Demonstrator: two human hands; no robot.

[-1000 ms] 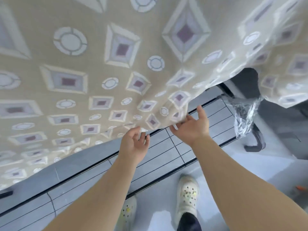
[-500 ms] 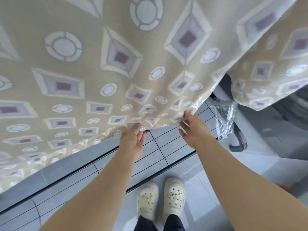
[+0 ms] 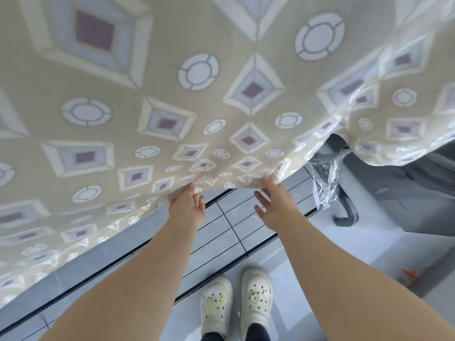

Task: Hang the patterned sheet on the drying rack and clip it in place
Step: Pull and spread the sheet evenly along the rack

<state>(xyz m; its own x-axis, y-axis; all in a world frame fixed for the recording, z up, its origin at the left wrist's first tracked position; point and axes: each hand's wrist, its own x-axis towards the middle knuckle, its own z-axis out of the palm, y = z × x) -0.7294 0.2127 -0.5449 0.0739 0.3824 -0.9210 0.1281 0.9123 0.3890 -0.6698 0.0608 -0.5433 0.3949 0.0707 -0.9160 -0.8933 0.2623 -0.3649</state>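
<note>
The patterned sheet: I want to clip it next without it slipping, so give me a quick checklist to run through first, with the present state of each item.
1. Sheet hanging: the patterned sheet drapes down in front of the person: ok.
2. Bottom hem off the floor: the hem by the hands hangs above the tiled floor: ok.
3. Left hand on the hem: its fingers reach the edge, grip hidden: cannot tell.
4. Right hand on the hem: fingers spread, only the fingertips touch the edge: not ok.
5. Clip ready: none in either hand, none visible: not ok.
6. Rack rail under the sheet: out of view: cannot tell.
</note>
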